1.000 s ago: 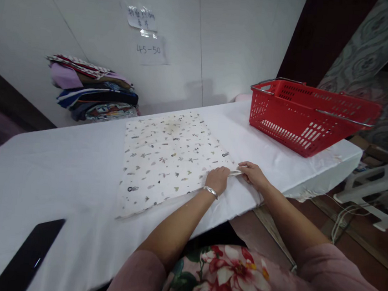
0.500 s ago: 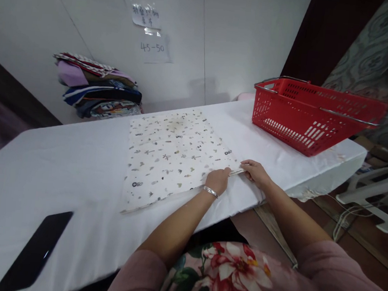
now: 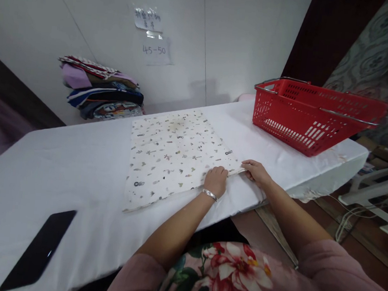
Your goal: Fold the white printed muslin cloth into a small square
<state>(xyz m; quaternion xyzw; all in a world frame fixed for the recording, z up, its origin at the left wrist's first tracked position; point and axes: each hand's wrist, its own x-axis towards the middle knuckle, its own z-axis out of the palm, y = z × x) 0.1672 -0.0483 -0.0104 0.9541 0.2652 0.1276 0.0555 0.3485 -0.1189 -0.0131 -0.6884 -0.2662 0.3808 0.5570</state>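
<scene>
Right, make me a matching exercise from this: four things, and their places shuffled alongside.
1. Patterned cloth
2. Red basket
3. Black device
4. Silver bracelet

A. On the right side of the table
B. Around the left wrist
C. On the table's near left
D. Near edge held by left hand and right hand

Pairs: 1-D, 2-A, 3-C, 4-B

White print cloth (image 3: 174, 155), nearly flat

Patterned cloth (image 3: 170, 161): off-white with scattered small grey, olive and brown motifs. Right of the cloth, basket (image 3: 293, 116): plain red. Behind and left of it, fabric stack (image 3: 105, 92): blue, lilac, white and red. Beneath it, table covering (image 3: 78, 166): plain white. Before it, shirt (image 3: 232, 279): pink, red-and-white floral.
</scene>
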